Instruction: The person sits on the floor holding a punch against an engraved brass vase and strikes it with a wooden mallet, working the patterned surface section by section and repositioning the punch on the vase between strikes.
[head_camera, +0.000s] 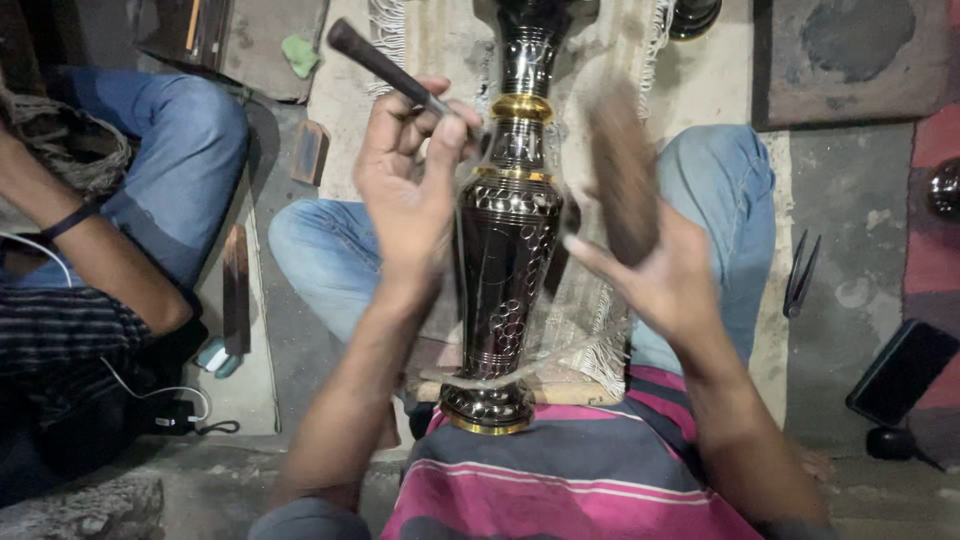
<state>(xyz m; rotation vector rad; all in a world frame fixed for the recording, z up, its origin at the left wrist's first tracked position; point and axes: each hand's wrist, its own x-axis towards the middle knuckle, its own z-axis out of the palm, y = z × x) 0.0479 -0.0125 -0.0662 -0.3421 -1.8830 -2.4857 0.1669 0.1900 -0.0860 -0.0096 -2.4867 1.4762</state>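
Observation:
A tall dark metal vase (505, 250) with engraved patterns and brass bands lies along my lap, its base against my striped shirt. My left hand (408, 185) holds a thin chisel (385, 68) with a dark handle, its tip at the vase's upper neck. My right hand (655, 270) grips a blurred brown wooden mallet (622, 180) just right of the vase.
Another person sits at the left in jeans, their forearm (95, 250) with a dark wristband reaching in. A pair of metal tweezers (800, 275) and a black phone (900, 372) lie on the floor at right. Wooden blocks (236, 290) lie at left. A fringed cloth (600, 340) lies under the vase.

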